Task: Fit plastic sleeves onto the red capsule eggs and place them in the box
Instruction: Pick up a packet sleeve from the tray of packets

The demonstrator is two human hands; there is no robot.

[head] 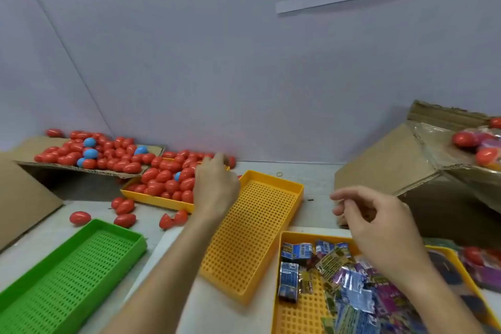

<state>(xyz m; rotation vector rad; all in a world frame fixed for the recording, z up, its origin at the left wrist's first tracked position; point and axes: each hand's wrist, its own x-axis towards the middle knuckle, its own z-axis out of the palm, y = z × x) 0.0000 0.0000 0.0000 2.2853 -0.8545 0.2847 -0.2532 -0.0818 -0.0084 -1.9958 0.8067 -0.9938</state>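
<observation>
We count four perforated plastic trays on the worktop: one green tray (pixel 81 260) and three yellow, namely a yellow tray heaped with eggs (pixel 151 198), a bare yellow tray (pixel 252 238) and a yellow tray of printed plastic sleeves (pixel 303 309). The red plastic capsule eggs (pixel 162 176) are too many for us to count; six loose red eggs (pixel 124 220) lie on the worktop before the trays. We make out five blue eggs (pixel 90 153) among the red. There are two cardboard boxes, a left box (pixel 24 198) and a right box (pixel 406 165), and two hands, the left hand (pixel 215 187) and the right hand (pixel 379 225). We cannot count the sleeves.
</observation>
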